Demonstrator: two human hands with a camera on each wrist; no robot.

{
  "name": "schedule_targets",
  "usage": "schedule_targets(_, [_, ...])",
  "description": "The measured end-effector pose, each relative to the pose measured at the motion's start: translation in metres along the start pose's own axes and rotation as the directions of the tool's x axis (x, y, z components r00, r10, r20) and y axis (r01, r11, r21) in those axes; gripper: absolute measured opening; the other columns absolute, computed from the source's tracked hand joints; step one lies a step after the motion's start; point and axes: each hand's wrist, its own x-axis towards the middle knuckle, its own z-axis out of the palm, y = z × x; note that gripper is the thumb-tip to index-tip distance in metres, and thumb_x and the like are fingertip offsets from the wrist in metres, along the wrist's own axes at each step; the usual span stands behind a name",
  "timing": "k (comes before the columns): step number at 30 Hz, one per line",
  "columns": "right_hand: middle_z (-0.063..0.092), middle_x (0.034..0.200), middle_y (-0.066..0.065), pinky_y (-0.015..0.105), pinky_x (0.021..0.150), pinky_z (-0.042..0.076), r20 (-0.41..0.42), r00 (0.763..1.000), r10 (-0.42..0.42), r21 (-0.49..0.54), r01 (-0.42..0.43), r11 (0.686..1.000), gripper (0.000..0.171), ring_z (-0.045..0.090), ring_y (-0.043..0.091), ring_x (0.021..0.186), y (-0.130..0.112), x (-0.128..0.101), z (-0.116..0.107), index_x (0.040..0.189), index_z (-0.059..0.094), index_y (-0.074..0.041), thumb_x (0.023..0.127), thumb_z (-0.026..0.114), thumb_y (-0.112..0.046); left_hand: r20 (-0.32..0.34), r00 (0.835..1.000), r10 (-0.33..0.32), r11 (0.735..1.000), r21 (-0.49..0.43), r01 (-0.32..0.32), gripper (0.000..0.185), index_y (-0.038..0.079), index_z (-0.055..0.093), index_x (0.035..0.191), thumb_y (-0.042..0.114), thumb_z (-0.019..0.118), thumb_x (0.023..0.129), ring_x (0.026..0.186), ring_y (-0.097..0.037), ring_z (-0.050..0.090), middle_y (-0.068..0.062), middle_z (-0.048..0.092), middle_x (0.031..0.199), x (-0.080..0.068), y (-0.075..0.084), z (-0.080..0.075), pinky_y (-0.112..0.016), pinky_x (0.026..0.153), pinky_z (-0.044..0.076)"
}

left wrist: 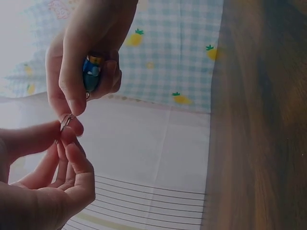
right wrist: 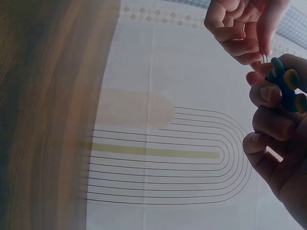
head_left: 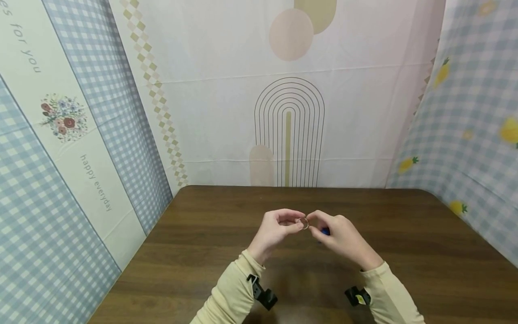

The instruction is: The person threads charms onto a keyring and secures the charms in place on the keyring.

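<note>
Key ring [head_left: 304, 223], half-hidden between hands

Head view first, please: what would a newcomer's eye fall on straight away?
The two hands meeting above the middle of the brown table: the left hand and right hand both pinch a small metal ring between fingertips. The right hand also holds a small blue charm against its curled fingers.
</note>
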Motion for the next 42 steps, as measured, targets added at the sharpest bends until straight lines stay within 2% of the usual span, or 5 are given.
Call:
schedule_targets(9, [0.047, 0.055, -0.019, 0.015, 0.046, 0.032, 0.019, 1.000, 0.001, 0.013, -0.001, 1.000, 0.020, 0.031, -0.010, 0.049, -0.001, -0.001, -0.001, 0.098, 0.066, -0.013, 0.083, 0.069, -0.001, -0.059, 0.997, 0.040, 0.999, 0.021, -0.039, 0.021, -0.006, 0.071, 0.105, 0.003, 0.069, 0.087, 0.084, -0.009, 0.067, -0.024, 0.071, 0.105, 0.000, -0.002, 0.000, -0.020, 0.076, 0.051])
schedule_targets(20, [0.059, 0.060, -0.015, 0.015, 0.049, 0.036, 0.023, 1.000, 0.009, 0.011, -0.009, 1.000, 0.018, 0.039, -0.009, 0.051, -0.009, -0.002, -0.001, 0.092, 0.067, -0.016, 0.085, 0.067, 0.000, 0.018, 0.998, 0.059, 0.996, 0.061, -0.060, 0.017, -0.008, 0.069, 0.103, 0.002, 0.063, 0.091, 0.078, -0.007, 0.065, -0.028, 0.070, 0.097, -0.004, -0.002, -0.002, -0.024, 0.077, 0.053])
schedule_targets(26, [0.062, 0.063, -0.013, 0.016, 0.049, 0.039, 0.032, 0.999, 0.030, 0.036, -0.031, 0.999, 0.018, 0.043, -0.008, 0.051, -0.014, -0.003, 0.001, 0.097, 0.067, -0.011, 0.085, 0.066, 0.002, 0.059, 0.997, 0.048, 0.997, 0.052, -0.051, 0.022, -0.005, 0.064, 0.109, 0.005, 0.067, 0.089, 0.076, -0.004, 0.060, -0.022, 0.067, 0.096, -0.009, 0.001, -0.003, -0.021, 0.075, 0.050])
schedule_targets(36, [0.051, 0.055, -0.015, 0.015, 0.047, 0.032, 0.021, 1.000, 0.022, 0.014, -0.023, 1.000, 0.023, 0.034, -0.006, 0.046, -0.020, -0.005, 0.004, 0.104, 0.065, -0.011, 0.085, 0.067, 0.002, -0.080, 0.995, 0.056, 0.998, -0.014, -0.057, 0.024, -0.008, 0.065, 0.107, -0.001, 0.070, 0.085, 0.081, -0.012, 0.069, -0.025, 0.071, 0.102, -0.011, -0.003, -0.005, -0.028, 0.078, 0.057])
schedule_targets(42, [0.056, 0.061, -0.018, 0.016, 0.048, 0.034, 0.040, 0.998, 0.045, 0.011, -0.045, 0.999, 0.020, 0.036, -0.008, 0.049, -0.024, -0.006, 0.004, 0.100, 0.068, -0.014, 0.085, 0.068, -0.001, -0.080, 0.994, 0.070, 0.997, 0.021, -0.068, 0.019, -0.008, 0.068, 0.101, 0.003, 0.071, 0.086, 0.081, -0.010, 0.068, -0.025, 0.072, 0.099, -0.013, -0.004, -0.007, -0.021, 0.075, 0.052])
